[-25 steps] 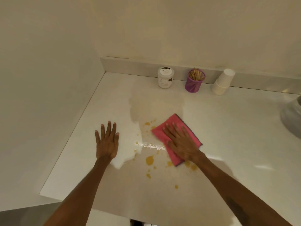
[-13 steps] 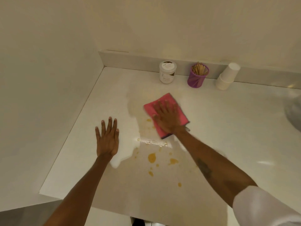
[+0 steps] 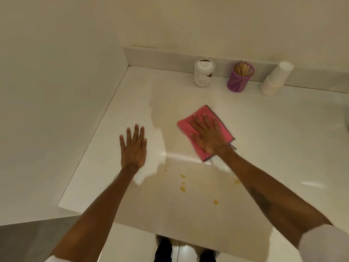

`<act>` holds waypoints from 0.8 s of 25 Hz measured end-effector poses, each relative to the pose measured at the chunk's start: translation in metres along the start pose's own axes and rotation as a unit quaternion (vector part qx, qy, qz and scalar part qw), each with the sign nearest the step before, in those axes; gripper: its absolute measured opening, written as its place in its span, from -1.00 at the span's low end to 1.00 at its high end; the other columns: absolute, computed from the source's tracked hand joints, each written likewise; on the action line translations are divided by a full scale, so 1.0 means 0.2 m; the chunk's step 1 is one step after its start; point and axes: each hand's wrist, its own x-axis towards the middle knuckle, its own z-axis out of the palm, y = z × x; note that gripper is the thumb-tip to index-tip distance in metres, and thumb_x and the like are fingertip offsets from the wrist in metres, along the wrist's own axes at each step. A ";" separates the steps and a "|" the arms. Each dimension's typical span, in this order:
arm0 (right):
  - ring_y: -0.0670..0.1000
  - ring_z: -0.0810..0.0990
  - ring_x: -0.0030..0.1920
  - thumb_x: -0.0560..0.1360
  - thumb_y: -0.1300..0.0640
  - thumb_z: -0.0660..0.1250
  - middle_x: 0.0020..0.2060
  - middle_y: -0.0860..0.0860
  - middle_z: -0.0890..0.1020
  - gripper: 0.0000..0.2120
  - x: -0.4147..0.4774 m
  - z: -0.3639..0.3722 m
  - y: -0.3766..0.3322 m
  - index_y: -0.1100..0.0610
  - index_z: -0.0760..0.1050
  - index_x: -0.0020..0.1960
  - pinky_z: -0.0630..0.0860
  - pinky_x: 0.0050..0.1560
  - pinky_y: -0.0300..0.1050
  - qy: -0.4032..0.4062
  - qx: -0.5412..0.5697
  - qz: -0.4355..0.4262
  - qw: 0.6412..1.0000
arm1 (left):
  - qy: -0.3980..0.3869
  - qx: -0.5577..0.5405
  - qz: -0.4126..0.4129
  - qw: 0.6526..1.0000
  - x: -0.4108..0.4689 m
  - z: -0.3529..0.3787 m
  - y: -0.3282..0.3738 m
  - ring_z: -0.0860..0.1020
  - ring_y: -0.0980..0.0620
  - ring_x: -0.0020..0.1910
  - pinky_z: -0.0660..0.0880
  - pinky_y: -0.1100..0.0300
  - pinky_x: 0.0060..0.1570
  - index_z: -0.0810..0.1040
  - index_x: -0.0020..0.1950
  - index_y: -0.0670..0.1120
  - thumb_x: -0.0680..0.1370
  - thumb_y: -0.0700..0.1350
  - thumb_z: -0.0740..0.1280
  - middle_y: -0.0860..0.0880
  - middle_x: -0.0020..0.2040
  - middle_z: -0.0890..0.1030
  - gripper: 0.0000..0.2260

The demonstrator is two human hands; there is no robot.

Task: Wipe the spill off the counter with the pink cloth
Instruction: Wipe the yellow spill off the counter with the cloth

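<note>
1. A single head-worn view looks forward and steeply down onto the bench [image 3: 264, 129], from above its near edge.
2. It faces the corner where the left wall meets the rear backsplash [image 3: 170, 55].
3. Both forearms reach in from the bottom of the view, so it sits close.
4. The wide lens also catches the floor [image 3: 132, 242] below the bench edge.

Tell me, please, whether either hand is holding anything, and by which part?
Nothing is gripped. The right hand lies flat, pressing the middle of the folded pink cloth; the left hand rests bare on the white counter.
</note>
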 end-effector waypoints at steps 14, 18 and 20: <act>0.13 -0.06 0.67 0.68 -0.26 -0.20 0.65 -0.03 0.12 -0.41 -0.54 0.16 -0.02 -0.09 0.05 0.66 -0.03 0.61 0.33 0.006 -0.030 -0.096 0.995 | -0.007 -0.006 -0.004 1.000 -0.05 -0.04 0.03 -0.11 -0.17 0.68 -0.16 -0.23 0.62 -0.06 0.68 -0.01 0.73 0.02 -0.14 -0.02 0.70 -0.06 -0.50; 0.21 0.02 0.66 0.66 -0.18 -0.10 0.64 0.07 0.18 -0.41 -0.37 0.19 -0.44 -0.02 0.13 0.64 -0.10 0.62 0.33 0.019 0.006 -0.077 0.997 | -0.007 -0.006 0.003 1.000 -0.03 -0.04 0.02 -0.09 -0.17 0.68 -0.14 -0.24 0.62 -0.04 0.68 -0.02 0.73 0.01 -0.12 -0.03 0.70 -0.02 -0.51; 0.21 0.11 0.64 0.69 -0.17 -0.05 0.60 0.04 0.27 -0.48 -0.49 0.28 -0.67 -0.04 0.21 0.60 -0.07 0.61 0.34 0.012 0.019 -0.134 0.991 | -0.011 -0.008 0.002 1.000 -0.03 -0.04 0.01 -0.10 -0.17 0.68 -0.15 -0.24 0.62 -0.03 0.68 -0.02 0.73 0.00 -0.12 -0.03 0.70 -0.03 -0.51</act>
